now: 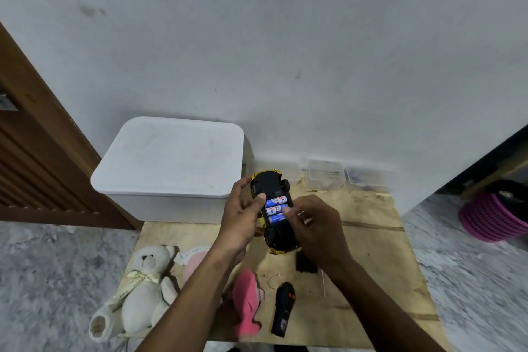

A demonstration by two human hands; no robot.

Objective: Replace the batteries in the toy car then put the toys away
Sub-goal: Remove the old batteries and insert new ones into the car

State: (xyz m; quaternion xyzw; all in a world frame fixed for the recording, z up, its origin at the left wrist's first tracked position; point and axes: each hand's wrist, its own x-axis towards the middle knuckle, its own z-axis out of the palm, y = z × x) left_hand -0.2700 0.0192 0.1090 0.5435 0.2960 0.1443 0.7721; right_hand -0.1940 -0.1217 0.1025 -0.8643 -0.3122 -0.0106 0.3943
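Two plush toys lie at the left of the plywood board point(371, 251): one cream teddy bear point(140, 288) with a ribbon at its neck, and one pink plush toy point(247, 306), partly hidden under the left forearm. One white lidded storage bin point(168, 163) stands against the wall behind them. The left hand point(243, 214) wraps the side of the one toy car point(274, 208), which is held belly-up above the board, its yellow body showing at both ends and three blue batteries point(275, 210) lying side by side in the open compartment. The right hand point(314, 226) grips the car's other side, a fingertip pressing on the batteries. Below the car, one black remote control point(283, 311) lies on the board, and one small black piece point(305, 264), perhaps the compartment cover, sits just beside the right wrist. Three clear plastic containers point(325, 174) line the pale wall at the board's far edge. The floor is grey marbled stone; a brown wooden door is at far left, and one pink basket point(491, 217) is at far right.
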